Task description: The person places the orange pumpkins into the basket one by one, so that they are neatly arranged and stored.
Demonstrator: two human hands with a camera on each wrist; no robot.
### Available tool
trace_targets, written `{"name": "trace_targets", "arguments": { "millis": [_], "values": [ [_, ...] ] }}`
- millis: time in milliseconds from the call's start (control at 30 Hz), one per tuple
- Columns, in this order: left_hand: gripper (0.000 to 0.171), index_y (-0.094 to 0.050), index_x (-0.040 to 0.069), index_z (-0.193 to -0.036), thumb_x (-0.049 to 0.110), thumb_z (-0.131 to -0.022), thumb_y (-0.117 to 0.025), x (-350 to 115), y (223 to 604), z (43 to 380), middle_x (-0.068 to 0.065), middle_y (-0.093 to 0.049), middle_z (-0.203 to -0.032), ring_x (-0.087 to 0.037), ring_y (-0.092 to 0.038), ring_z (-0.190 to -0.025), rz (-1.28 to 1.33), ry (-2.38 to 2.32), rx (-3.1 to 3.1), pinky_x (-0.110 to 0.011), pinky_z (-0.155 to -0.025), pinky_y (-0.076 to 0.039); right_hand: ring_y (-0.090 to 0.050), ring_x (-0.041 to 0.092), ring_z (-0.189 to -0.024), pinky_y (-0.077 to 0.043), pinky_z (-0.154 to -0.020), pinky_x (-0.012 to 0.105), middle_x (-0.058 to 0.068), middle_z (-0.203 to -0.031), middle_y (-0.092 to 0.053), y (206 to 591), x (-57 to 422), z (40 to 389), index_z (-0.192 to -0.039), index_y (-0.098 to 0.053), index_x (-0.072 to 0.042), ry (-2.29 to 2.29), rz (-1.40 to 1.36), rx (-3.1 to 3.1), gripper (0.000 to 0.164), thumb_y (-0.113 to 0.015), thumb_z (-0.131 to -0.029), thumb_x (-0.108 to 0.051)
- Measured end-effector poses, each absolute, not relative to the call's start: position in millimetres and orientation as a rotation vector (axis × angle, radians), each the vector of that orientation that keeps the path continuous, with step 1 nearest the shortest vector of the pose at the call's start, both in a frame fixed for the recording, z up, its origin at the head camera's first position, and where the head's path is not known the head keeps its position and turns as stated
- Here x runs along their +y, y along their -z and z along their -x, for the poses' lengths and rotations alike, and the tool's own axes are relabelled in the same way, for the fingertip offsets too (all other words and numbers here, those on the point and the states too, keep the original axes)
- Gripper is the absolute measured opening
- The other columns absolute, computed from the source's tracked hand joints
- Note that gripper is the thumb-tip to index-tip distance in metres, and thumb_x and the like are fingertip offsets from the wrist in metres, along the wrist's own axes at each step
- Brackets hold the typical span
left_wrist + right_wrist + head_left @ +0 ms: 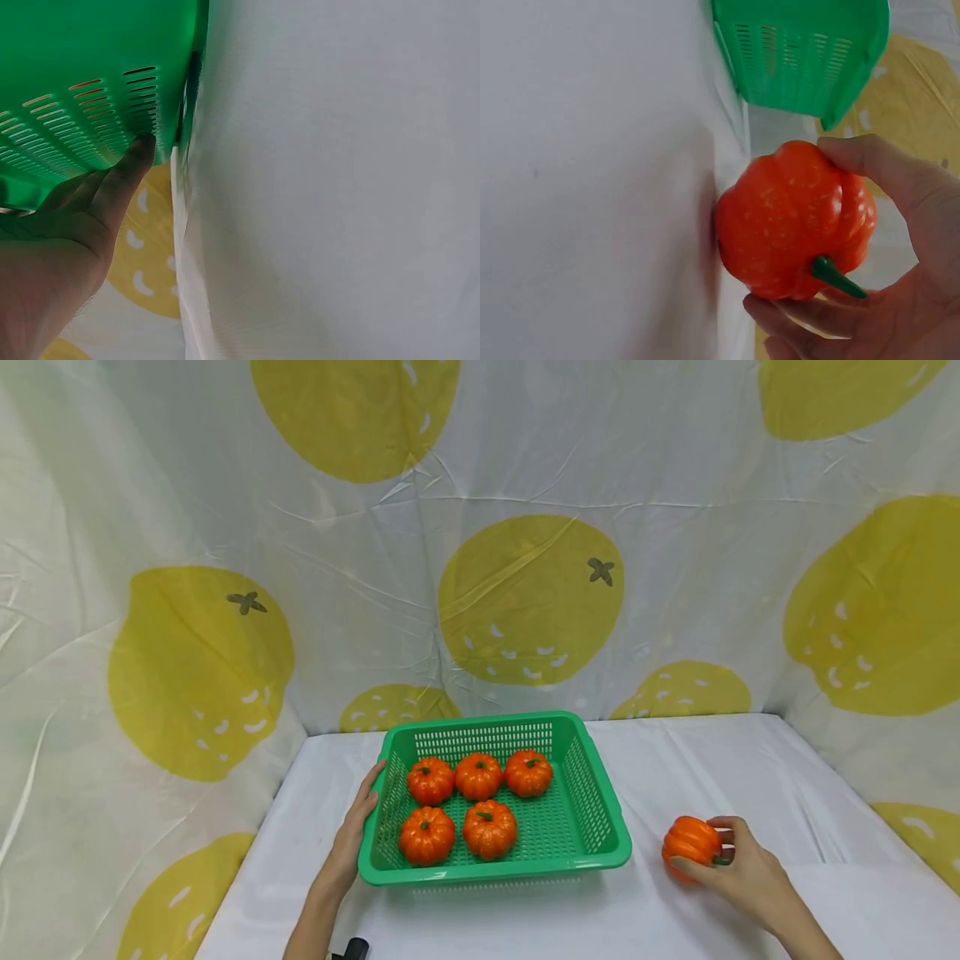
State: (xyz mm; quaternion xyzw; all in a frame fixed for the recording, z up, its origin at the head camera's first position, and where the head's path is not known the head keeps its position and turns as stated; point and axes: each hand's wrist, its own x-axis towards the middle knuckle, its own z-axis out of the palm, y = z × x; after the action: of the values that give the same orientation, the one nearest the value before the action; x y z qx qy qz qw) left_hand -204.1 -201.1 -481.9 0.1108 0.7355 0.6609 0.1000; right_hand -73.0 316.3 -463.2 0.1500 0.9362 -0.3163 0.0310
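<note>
A green plastic basket (495,872) stands on the white-covered table with several small orange pumpkins (489,831) in it. My left hand (352,835) rests against the basket's left side; in the left wrist view its fingers (124,176) lie fairly straight along the slotted outer wall (82,45). Off to the right of the basket, my right hand (746,877) grips another small pumpkin (686,843) between thumb and fingers. The right wrist view shows this pumpkin (791,221) tilted, its green stem toward the palm, close to the cloth; whether it touches the cloth I cannot tell.
White cloth with yellow lemon prints (532,602) hangs behind and at both sides of the table (645,752). A black object (356,948) shows near my left wrist at the bottom edge. Inside the basket, the pumpkins sit toward the left and middle.
</note>
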Motion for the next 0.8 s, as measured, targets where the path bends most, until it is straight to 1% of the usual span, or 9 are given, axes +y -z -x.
{"name": "trace_targets", "arguments": {
  "millis": [100,200,300,400,467,533,633,733,800],
  "values": [
    [0.053,-0.016,0.035,-0.166,0.041,-0.114,-0.019,-201,482,204,-0.003,-0.001,-0.176,-0.036,0.004,-0.162,-0.332,-1.953,2.178,-0.07,-0.124,0.002,-0.066,0.034,-0.104,-0.047,-0.075,0.032,0.031,-0.128,-0.061,466,317,73,-0.137,-0.043,0.003,0.958,-0.414,2.94,0.087,-0.082,-0.084,-0.053],
    [0.053,-0.016,0.035,-0.166,0.041,-0.114,-0.019,-201,482,204,-0.003,-0.001,-0.176,-0.036,0.004,-0.162,-0.331,-1.95,2.181,-0.07,-0.124,0.002,-0.065,0.035,-0.104,-0.049,-0.076,0.036,0.027,-0.124,-0.065,471,313,74,-0.139,-0.048,0.001,0.952,-0.347,3.015,0.084,-0.084,-0.083,-0.049],
    [0.053,-0.016,0.035,-0.166,0.041,-0.114,-0.019,-201,482,204,-0.003,-0.002,-0.176,-0.036,0.004,-0.162,-0.333,-1.948,2.184,-0.07,-0.124,0.001,-0.065,0.038,-0.105,-0.051,-0.079,0.044,0.027,-0.121,-0.066,476,308,76,-0.143,-0.045,0.004,0.976,-0.292,3.071,0.088,-0.087,-0.082,-0.043],
    [0.053,-0.016,0.035,-0.166,0.041,-0.114,-0.019,-201,482,204,-0.003,-0.002,-0.176,-0.035,0.003,-0.162,-0.328,-1.951,2.186,-0.069,-0.124,0.001,-0.064,0.041,-0.105,-0.051,-0.081,0.047,0.028,-0.119,-0.067,478,305,76,-0.14,-0.044,0.005,1.015,-0.286,3.092,0.088,-0.089,-0.079,-0.04],
    [0.053,-0.016,0.034,-0.166,0.041,-0.114,-0.019,-200,482,203,-0.003,-0.003,-0.176,-0.036,0.003,-0.162,-0.326,-1.95,2.187,-0.069,-0.124,0.001,-0.064,0.042,-0.106,-0.05,-0.081,0.047,0.029,-0.121,-0.067,477,306,75,-0.138,-0.046,0.003,1.016,-0.299,3.101,0.086,-0.09,-0.078,-0.04],
    [0.053,-0.016,0.034,-0.166,0.041,-0.114,-0.019,-200,482,203,-0.003,-0.003,-0.176,-0.036,0.003,-0.162,-0.326,-1.95,2.185,-0.07,-0.124,0.001,-0.063,0.042,-0.105,-0.049,-0.08,0.046,0.028,-0.122,-0.067,477,309,73,-0.136,-0.052,0.001,0.985,-0.305,3.117,0.083,-0.091,-0.076,-0.041],
    [0.053,-0.016,0.034,-0.166,0.041,-0.114,-0.019,-200,481,203,-0.003,-0.003,-0.176,-0.036,0.003,-0.162,-0.327,-1.949,2.184,-0.07,-0.124,0.001,-0.062,0.042,-0.102,-0.051,-0.079,0.053,0.03,-0.123,-0.066,478,315,72,-0.136,-0.058,0.0,0.928,-0.27,3.145,0.083,-0.093,-0.073,-0.041],
    [0.053,-0.016,0.033,-0.166,0.041,-0.114,-0.02,-201,481,203,-0.003,-0.003,-0.176,-0.035,0.002,-0.162,-0.333,-1.957,2.18,-0.069,-0.124,0.001,-0.062,0.044,-0.103,-0.052,-0.082,0.061,0.032,-0.124,-0.065,481,318,73,-0.138,-0.057,0.002,0.939,-0.222,3.147,0.084,-0.093,-0.073,-0.038],
    [0.053,-0.016,0.033,-0.166,0.041,-0.114,-0.02,-201,481,202,-0.003,-0.003,-0.176,-0.035,0.003,-0.162,-0.333,-1.962,2.174,-0.068,-0.125,0.001,-0.061,0.044,-0.105,-0.053,-0.084,0.061,0.032,-0.127,-0.064,484,318,74,-0.14,-0.055,0.004,0.967,-0.208,3.135,0.087,-0.093,-0.074,-0.038]
  ]
}}
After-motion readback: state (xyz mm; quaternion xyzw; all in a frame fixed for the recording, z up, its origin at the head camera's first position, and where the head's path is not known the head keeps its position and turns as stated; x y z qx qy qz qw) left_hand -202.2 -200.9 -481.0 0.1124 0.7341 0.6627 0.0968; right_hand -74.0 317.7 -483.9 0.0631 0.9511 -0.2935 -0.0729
